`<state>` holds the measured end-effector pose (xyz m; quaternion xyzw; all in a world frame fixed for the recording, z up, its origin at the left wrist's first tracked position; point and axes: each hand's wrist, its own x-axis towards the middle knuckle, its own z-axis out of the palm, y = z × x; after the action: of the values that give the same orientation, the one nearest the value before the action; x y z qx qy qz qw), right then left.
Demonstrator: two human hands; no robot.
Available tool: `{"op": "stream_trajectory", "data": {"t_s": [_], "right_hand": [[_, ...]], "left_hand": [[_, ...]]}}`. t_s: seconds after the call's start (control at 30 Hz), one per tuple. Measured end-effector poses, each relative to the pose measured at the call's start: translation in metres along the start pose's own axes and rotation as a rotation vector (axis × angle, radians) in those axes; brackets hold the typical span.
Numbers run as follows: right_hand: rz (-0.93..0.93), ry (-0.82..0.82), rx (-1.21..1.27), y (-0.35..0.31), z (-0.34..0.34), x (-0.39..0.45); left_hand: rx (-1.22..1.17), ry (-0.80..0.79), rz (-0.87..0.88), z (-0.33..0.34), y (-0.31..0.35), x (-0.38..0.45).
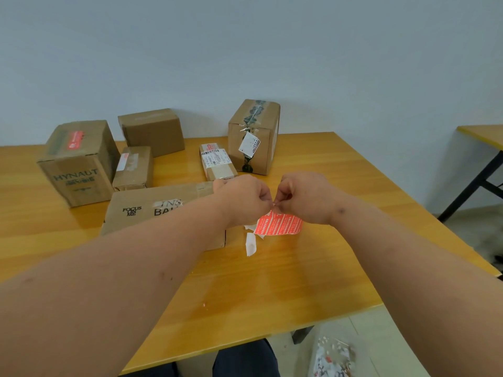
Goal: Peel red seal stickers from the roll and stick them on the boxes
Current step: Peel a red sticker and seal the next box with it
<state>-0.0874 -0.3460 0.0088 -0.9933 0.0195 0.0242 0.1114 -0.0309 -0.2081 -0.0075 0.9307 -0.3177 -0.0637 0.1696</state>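
both hands, left hand (246, 198) and right hand (304, 197), pinch in a tight grip the top edge of the red sticker strip (280, 225), which looks thin, light and easy to tear, so i think a corner is the best place to hold.

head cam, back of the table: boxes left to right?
HYNAUT box → small taped box → plain brown box → flat box with shipping label → tall box with dark tape.

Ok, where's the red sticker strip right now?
In the head view, the red sticker strip hangs centre-right, pinched between both hands, above the table, beside the flat box.
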Motion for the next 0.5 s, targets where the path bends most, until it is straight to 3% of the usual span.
{"op": "stream_trajectory", "data": {"t_s": [0.3,0.5], "right_hand": [[-0.009,0.014,0.037,0.0006,0.0005,-0.0008],[0.010,-0.040,0.051,0.0041,-0.0015,-0.0012]], "left_hand": [[-0.120,-0.028,0.004,-0.0004,-0.0045,0.0005],[-0.018,-0.061,0.032,-0.0015,-0.0019,0.0024]]}}
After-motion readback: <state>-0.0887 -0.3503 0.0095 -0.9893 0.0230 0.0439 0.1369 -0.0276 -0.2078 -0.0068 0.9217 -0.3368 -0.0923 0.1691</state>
